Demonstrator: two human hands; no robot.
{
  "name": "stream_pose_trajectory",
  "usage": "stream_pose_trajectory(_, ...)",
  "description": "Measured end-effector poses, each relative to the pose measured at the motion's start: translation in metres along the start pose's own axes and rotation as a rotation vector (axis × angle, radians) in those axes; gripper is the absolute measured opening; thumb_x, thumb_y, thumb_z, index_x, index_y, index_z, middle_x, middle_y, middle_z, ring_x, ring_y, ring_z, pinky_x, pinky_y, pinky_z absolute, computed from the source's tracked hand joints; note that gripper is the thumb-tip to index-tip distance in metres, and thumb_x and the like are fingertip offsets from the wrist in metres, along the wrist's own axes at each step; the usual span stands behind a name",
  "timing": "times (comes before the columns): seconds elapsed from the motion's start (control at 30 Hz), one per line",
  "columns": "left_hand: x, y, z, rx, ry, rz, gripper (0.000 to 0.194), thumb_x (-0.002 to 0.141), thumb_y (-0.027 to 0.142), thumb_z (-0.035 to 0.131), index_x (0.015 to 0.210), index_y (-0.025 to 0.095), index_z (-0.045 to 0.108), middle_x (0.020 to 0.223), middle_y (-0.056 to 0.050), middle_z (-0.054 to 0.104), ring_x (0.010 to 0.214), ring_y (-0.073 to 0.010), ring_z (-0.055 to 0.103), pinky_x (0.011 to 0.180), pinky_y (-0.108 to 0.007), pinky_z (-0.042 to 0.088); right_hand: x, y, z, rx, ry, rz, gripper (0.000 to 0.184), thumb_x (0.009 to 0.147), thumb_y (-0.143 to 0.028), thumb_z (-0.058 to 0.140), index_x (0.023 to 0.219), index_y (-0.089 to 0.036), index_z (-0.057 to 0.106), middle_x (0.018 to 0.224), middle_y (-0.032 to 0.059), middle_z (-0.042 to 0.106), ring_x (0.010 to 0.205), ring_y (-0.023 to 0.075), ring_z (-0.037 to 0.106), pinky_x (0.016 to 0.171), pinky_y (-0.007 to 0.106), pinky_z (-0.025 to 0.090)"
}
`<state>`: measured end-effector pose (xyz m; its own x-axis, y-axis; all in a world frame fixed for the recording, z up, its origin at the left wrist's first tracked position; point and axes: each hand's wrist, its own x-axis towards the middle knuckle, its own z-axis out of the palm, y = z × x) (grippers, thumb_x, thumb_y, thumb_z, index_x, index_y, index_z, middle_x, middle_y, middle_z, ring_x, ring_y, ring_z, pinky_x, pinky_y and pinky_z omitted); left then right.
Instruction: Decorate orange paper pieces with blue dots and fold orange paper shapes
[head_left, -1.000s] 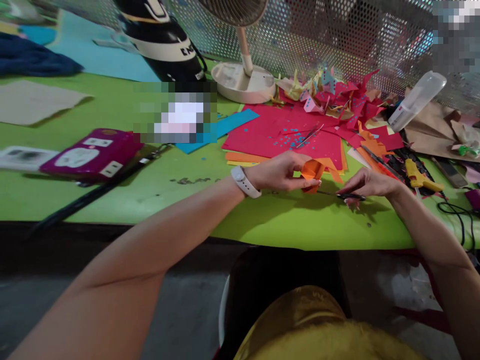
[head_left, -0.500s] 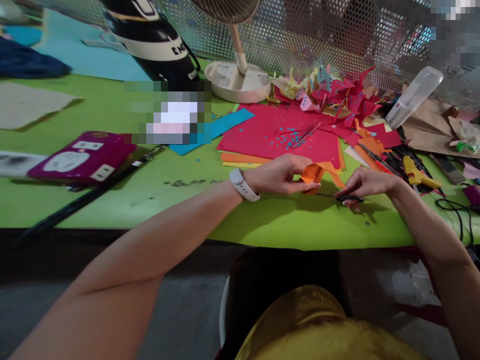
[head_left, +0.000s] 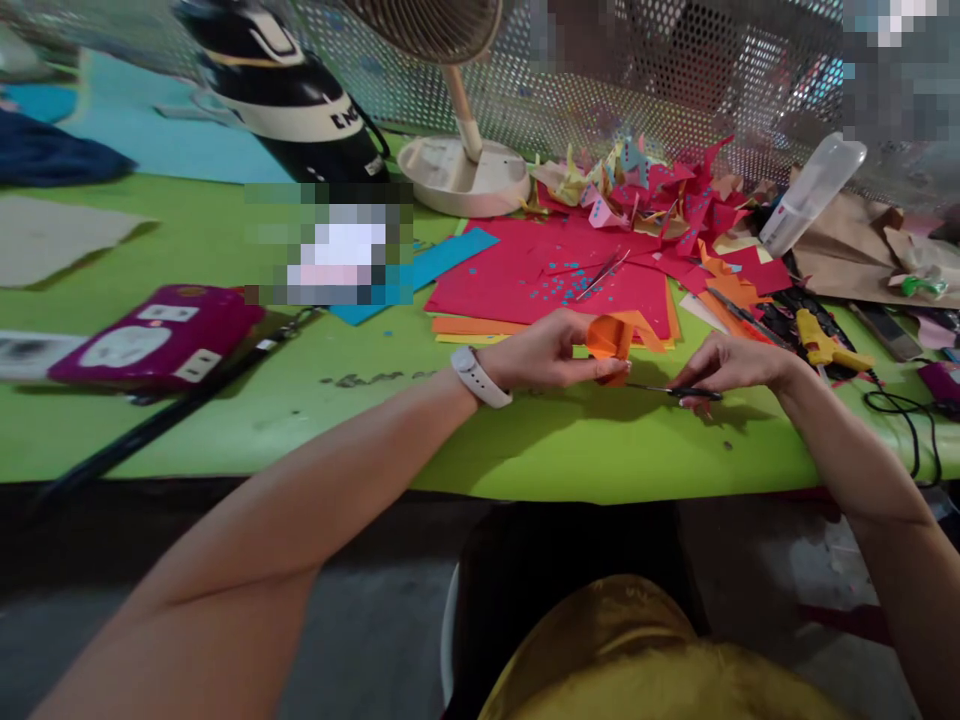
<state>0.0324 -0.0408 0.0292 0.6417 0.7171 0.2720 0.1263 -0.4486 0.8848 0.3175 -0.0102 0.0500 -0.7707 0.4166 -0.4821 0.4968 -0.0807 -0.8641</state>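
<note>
My left hand, with a white band on the wrist, pinches a piece of orange paper above the green table cover. One strip of that paper sticks out to the right. My right hand is closed around the dark handles of a pair of scissors. The thin blades point left and reach the lower edge of the orange paper by my left fingertips. Whether the blades are parted I cannot make out. Behind my hands lies a stack of red paper with small blue bits and tweezers on it.
Folded paper shapes are heaped at the back, beside a white fan and a black-and-white bottle. A yellow glue gun with a cord lies right. A purple power strip is at left.
The view has shifted slightly, so the table things appear a little further left and lower. Both hands keep hold of the orange paper and scissors; the scissor blades show a bit more plainly.
</note>
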Motion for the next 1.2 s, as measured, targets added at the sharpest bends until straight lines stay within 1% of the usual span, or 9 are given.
stream_pose_trajectory(0.17, 0.003, -0.011, -0.016, -0.096, 0.338, -0.117, 0.026, 0.071, 0.043, 0.079, 0.078, 0.019, 0.073, 0.084, -0.006, 0.076, 0.084, -0.0224, 0.070, 0.073, -0.031, 0.055, -0.026, 0.002, -0.026, -0.081, 0.221, -0.031, 0.038, 0.070, -0.039, 0.083, 0.103, -0.019, 0.079, 0.078, 0.0039, 0.077, 0.064, 0.0137, 0.069, 0.064, 0.026, 0.057)
stream_pose_trajectory(0.27, 0.007, -0.020, -0.019, -0.172, 0.492, -0.164, 0.027, 0.069, 0.045, 0.080, 0.078, 0.020, 0.073, 0.086, -0.005, 0.077, 0.091, -0.0246, 0.070, 0.080, -0.034, 0.056, -0.030, 0.005, -0.037, -0.106, 0.537, -0.133, 0.041, 0.073, -0.042, 0.080, 0.107, -0.020, 0.077, 0.086, 0.0055, 0.077, 0.071, 0.0164, 0.070, 0.071, 0.031, 0.058)
stream_pose_trajectory(0.5, 0.012, -0.035, -0.006, -0.444, 0.510, -0.099, 0.025, 0.068, 0.043, 0.084, 0.079, 0.022, 0.076, 0.082, -0.002, 0.075, 0.087, -0.0196, 0.069, 0.086, -0.035, 0.054, -0.007, 0.021, -0.030, -0.858, 0.969, 0.053, 0.031, 0.082, -0.031, 0.066, 0.110, -0.025, 0.077, 0.096, 0.0074, 0.075, 0.087, 0.0248, 0.066, 0.075, 0.036, 0.049)
stream_pose_trajectory(0.63, 0.011, -0.034, -0.002, -0.505, 0.499, -0.092, 0.028, 0.066, 0.046, 0.087, 0.076, 0.022, 0.076, 0.079, 0.000, 0.075, 0.080, -0.0164, 0.068, 0.082, -0.033, 0.053, -0.003, 0.024, -0.025, -1.074, 0.987, 0.143, 0.025, 0.083, -0.033, 0.064, 0.103, -0.030, 0.079, 0.106, 0.0071, 0.071, 0.094, 0.0250, 0.063, 0.072, 0.033, 0.044)
stream_pose_trajectory(0.83, 0.012, -0.029, 0.006, -0.557, 0.508, -0.071, 0.027, 0.065, 0.044, 0.088, 0.077, 0.022, 0.077, 0.079, 0.001, 0.075, 0.077, -0.0145, 0.068, 0.080, -0.030, 0.053, -0.012, 0.014, -0.032, -0.960, 0.845, 0.109, 0.035, 0.077, -0.037, 0.071, 0.109, -0.027, 0.077, 0.100, 0.0075, 0.070, 0.090, 0.0247, 0.062, 0.076, 0.034, 0.045)
stream_pose_trajectory(0.93, 0.013, -0.026, 0.013, -0.560, 0.515, -0.074, 0.025, 0.068, 0.042, 0.087, 0.079, 0.022, 0.077, 0.082, 0.001, 0.075, 0.077, -0.0140, 0.068, 0.081, -0.030, 0.053, -0.005, 0.006, -0.018, -0.713, 0.921, -0.138, 0.035, 0.081, -0.045, 0.066, 0.103, -0.021, 0.077, 0.096, 0.0085, 0.070, 0.085, 0.0212, 0.062, 0.076, 0.033, 0.046)
stream_pose_trajectory(1.0, 0.014, -0.024, 0.018, -0.536, 0.513, -0.085, 0.025, 0.070, 0.043, 0.085, 0.080, 0.021, 0.076, 0.083, 0.000, 0.076, 0.078, -0.0148, 0.068, 0.081, -0.031, 0.053, 0.007, 0.000, 0.001, -0.426, 0.819, -0.282, 0.042, 0.084, -0.056, 0.062, 0.095, -0.019, 0.075, 0.087, 0.0072, 0.070, 0.076, 0.0175, 0.062, 0.070, 0.031, 0.047)
stream_pose_trajectory(1.1, 0.014, -0.023, 0.023, -0.500, 0.494, -0.110, 0.028, 0.071, 0.046, 0.083, 0.078, 0.020, 0.074, 0.082, -0.002, 0.076, 0.076, -0.0160, 0.068, 0.080, -0.032, 0.054, 0.030, -0.007, 0.032, -0.157, 0.593, -0.329, 0.049, 0.078, -0.066, 0.065, 0.088, -0.018, 0.073, 0.077, 0.0041, 0.070, 0.071, 0.0148, 0.062, 0.067, 0.028, 0.048)
stream_pose_trajectory(1.2, 0.014, -0.021, 0.025, -0.487, 0.445, -0.128, 0.030, 0.072, 0.048, 0.081, 0.075, 0.019, 0.074, 0.078, -0.002, 0.076, 0.072, -0.0156, 0.066, 0.077, -0.031, 0.054, 0.047, -0.013, 0.050, -0.044, 0.574, -0.323, 0.050, 0.074, -0.068, 0.069, 0.076, -0.017, 0.070, 0.070, 0.0026, 0.068, 0.065, 0.0126, 0.062, 0.065, 0.027, 0.050)
